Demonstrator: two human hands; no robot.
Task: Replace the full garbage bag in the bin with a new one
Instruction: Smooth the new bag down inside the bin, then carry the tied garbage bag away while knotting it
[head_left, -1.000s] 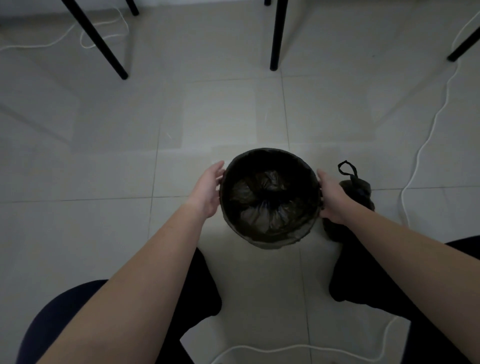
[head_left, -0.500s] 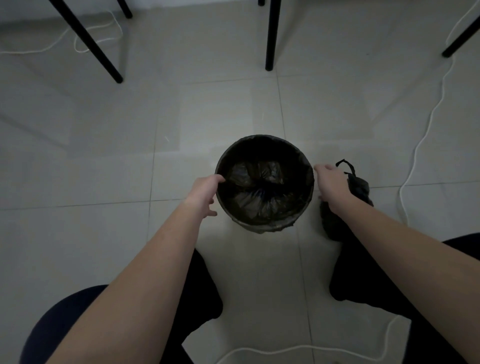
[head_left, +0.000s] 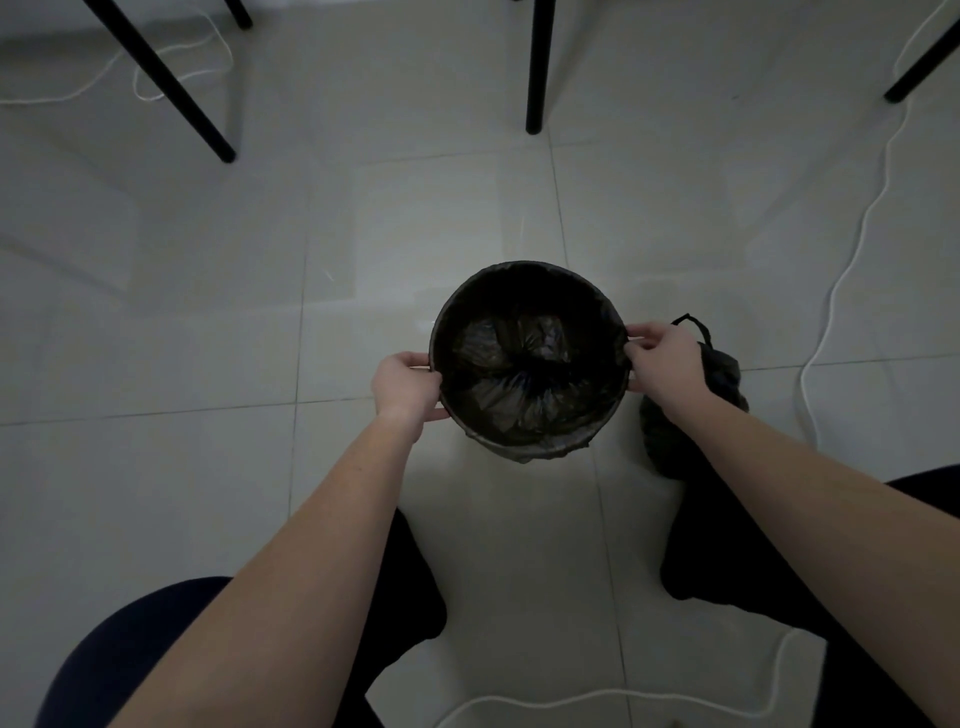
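Note:
A small round bin (head_left: 524, 447) stands on the tiled floor, lined with a black garbage bag (head_left: 524, 364) whose edge is folded over the rim. My left hand (head_left: 405, 387) pinches the bag edge at the bin's left rim. My right hand (head_left: 662, 364) pinches the bag edge at the right rim. A tied, full black garbage bag (head_left: 722, 374) sits on the floor just right of the bin, partly hidden behind my right forearm.
Black furniture legs (head_left: 537, 67) stand on the floor beyond the bin, another leg (head_left: 171, 83) at the far left. A white cable (head_left: 852, 249) runs down the right side and another white cable (head_left: 597, 699) crosses the floor near my legs.
Both hands went from resting flat against the bin's sides to pinching the bag edge at the rim. The bin sits slightly farther from me in the frame.

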